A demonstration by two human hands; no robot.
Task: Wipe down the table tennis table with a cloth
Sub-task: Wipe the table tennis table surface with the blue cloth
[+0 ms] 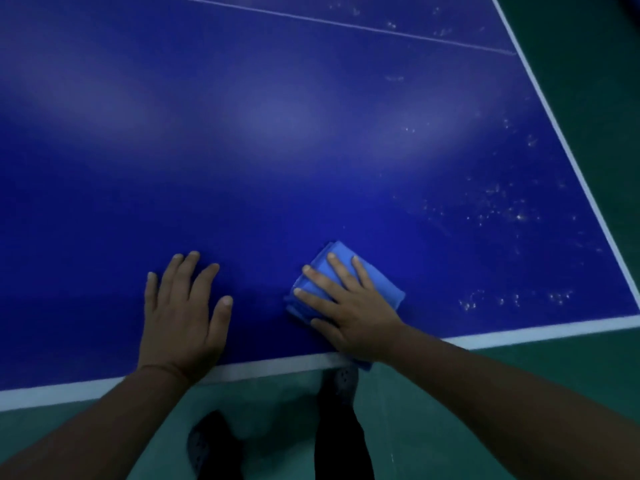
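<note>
A dark blue table tennis table with white edge lines fills most of the view. A folded blue cloth lies on it near the front edge. My right hand presses flat on the cloth with its fingers spread and straight. My left hand rests flat on the bare table surface to the left of the cloth, fingers straight and holding nothing. White specks and smudges dot the right part of the table.
The white front edge line runs under both wrists. The right edge line slants up to the far corner. Green floor lies below and to the right. My dark shoes stand on the floor under the table edge.
</note>
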